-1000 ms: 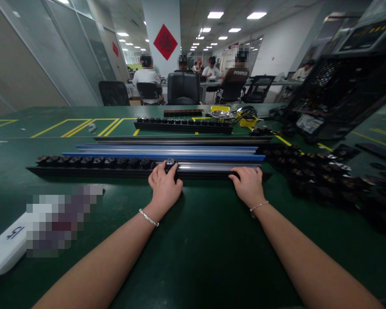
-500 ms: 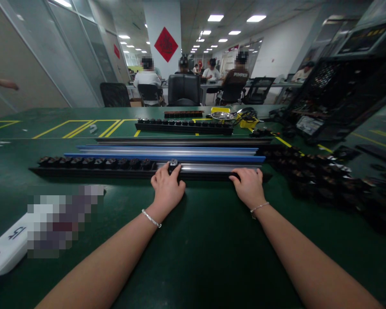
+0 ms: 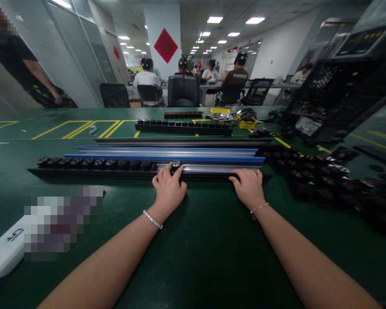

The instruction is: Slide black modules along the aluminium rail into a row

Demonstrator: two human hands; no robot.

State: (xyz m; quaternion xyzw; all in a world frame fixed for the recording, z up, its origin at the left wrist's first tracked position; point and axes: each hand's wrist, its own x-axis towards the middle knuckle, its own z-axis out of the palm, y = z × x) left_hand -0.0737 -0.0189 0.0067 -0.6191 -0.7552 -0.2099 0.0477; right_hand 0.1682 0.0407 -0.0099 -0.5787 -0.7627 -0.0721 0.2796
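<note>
A long black rail (image 3: 90, 173) with a shiny metal channel lies across the table before me. Several small black parts with metallic tops (image 3: 111, 164) sit in a row along its left half. Near the rail's middle, the fingers of my left hand (image 3: 169, 189) close around a single black part (image 3: 176, 163), a gap away from that row. My right hand (image 3: 249, 186) grips the rail near its right end, thumb at the front side and fingertips over the top. Just behind lies a blue-edged rail (image 3: 167, 152).
A dark rail (image 3: 183, 141) and a filled black rail (image 3: 183, 128) lie farther back. Loose black parts (image 3: 321, 176) are heaped at right, below a black open case (image 3: 328, 90). A white object (image 3: 6, 244) lies front left. A metal dish (image 3: 223, 116) stands at the back.
My left hand has shifted slightly right along the rail with the small black part. My right hand has stayed put. A person in dark clothes has come into view at the far left.
</note>
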